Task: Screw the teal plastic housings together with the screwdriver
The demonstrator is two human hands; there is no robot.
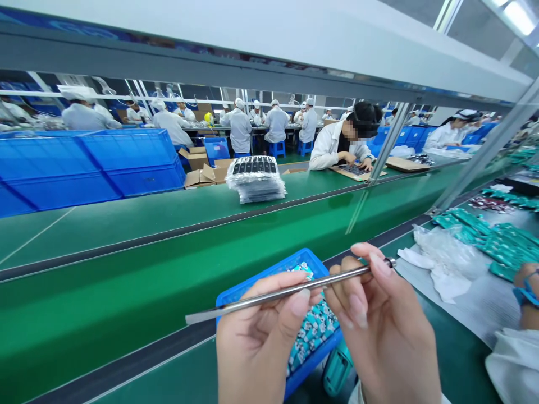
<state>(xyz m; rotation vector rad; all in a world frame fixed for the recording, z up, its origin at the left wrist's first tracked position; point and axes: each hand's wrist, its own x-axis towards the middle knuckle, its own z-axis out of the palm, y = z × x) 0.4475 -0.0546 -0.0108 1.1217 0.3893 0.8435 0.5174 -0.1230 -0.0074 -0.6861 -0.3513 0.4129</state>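
Already in hand but not yet set down, the metal rod (328,279) is pinched by the left hand (269,322) and right hand (379,314), above the blue bin (316,359) of small parts (314,328).

Slim shiny metal rod (290,290), slanted, flattened pale end (200,318), held in fingers (300,304).

Ahead of me a green conveyor belt (126,297) runs crosswise, with a green-topped bench (197,219) along its far side. A broad white beam (269,50) spans overhead, and a slanting metal post (484,148) rises on my right. Blue plastic crates (138,148) stand stacked at my far left, with open cardboard boxes (196,160) just beside them. Farther back I see blue stools (277,148) near a long worktable. A bright ceiling lamp (519,17) shines at upper right.
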